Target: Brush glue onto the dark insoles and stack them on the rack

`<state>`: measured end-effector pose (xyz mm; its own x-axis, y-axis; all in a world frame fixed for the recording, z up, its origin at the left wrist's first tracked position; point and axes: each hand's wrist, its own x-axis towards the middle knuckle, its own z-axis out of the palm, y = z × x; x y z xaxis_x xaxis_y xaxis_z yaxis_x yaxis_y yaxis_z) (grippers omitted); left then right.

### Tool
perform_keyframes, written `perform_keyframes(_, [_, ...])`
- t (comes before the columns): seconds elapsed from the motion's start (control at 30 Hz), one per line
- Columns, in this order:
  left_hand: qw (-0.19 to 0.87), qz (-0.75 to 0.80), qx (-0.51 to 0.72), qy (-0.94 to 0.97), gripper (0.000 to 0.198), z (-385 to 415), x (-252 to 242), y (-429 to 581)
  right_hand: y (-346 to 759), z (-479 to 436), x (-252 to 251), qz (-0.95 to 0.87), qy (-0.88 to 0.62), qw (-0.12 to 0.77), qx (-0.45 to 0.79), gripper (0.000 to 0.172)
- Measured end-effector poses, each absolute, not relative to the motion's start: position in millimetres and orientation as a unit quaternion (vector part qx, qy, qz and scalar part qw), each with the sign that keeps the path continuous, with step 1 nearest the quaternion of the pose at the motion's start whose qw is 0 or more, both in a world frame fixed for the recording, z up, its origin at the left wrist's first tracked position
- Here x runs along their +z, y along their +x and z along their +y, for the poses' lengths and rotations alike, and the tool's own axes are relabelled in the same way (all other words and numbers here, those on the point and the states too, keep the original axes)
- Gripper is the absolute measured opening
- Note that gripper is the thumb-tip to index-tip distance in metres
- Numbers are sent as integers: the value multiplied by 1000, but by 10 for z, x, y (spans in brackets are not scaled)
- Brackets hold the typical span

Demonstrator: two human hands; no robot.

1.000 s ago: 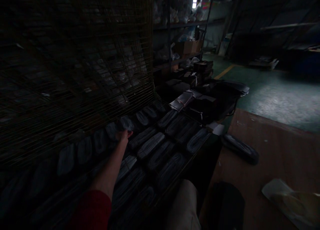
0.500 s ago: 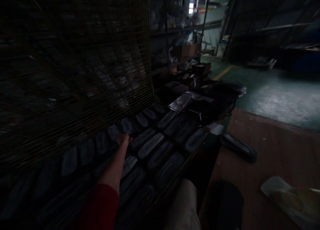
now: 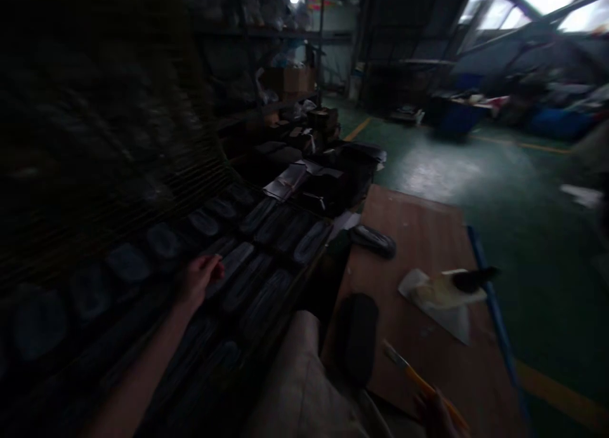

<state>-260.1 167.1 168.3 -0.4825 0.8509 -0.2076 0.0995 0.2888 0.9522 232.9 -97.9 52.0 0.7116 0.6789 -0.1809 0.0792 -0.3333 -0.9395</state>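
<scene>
Standing mesh of thin dark wire (image 3: pixel 204 155): it rises at the far left, too dim for detail.
Rows of dark grey oblong pieces with rounded ends (image 3: pixel 128 262): they lie beside the mesh; the bare left forearm (image 3: pixel 157 349) crosses above and, by sinking, could push some out of line.
Bare left hand (image 3: pixel 202 276): fingers curl closely together over the rows; whether they pinch something, I cannot tell.
Single blackish oblong piece (image 3: pixel 365 336): it rests on the reddish-brown wooden board (image 3: pixel 404 212), at its left edge; a bump from the pale trouser leg (image 3: pixel 304 368) could make it fall.
Slim brush with orange handle (image 3: pixel 416 378): its tip points toward this piece; a careless swing could smear it, if the tip is wet.
Bare right hand (image 3: pixel 434 414): shadowed, fingers closed around the handle.
Pale yellow container with black part (image 3: pixel 440 290): near the board's right side, an elbow could tip it.
</scene>
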Motion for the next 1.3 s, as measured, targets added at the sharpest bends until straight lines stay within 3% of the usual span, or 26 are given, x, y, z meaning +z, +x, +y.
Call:
perform_keyframes(0.07, [468,669,448,365,37,1404,1625,-2161,2495,-922,589,-204,-771,538,272,50])
perform_keyframes(0.17, [588,618,345,392,44,962,1403,-1452,2725,-720,726,-108,-714,632,282,59])
perform_keyframes(0.33, [697,537,210,426,49,335,781,-377,3014,-239,894,-216,-700,643,221,47])
perform_keyframes(0.63, [669,586,158,430,50,2,-105,8,3562,467,512,-386,-757,504,151,33])
perform_keyframes(0.93, [573,600,95,550,53,-40,-279,34,3708,703,195,-444,-777,419,153,30])
perform_keyframes(1.1, [547,603,73,575,45,-30,-253,22,3737,625,244,-471,-777,392,143,29])
perform_keyframes(1.3, [532,602,73,591,39,-32,-182,36,3702,430,421,-538,-779,289,142,27])
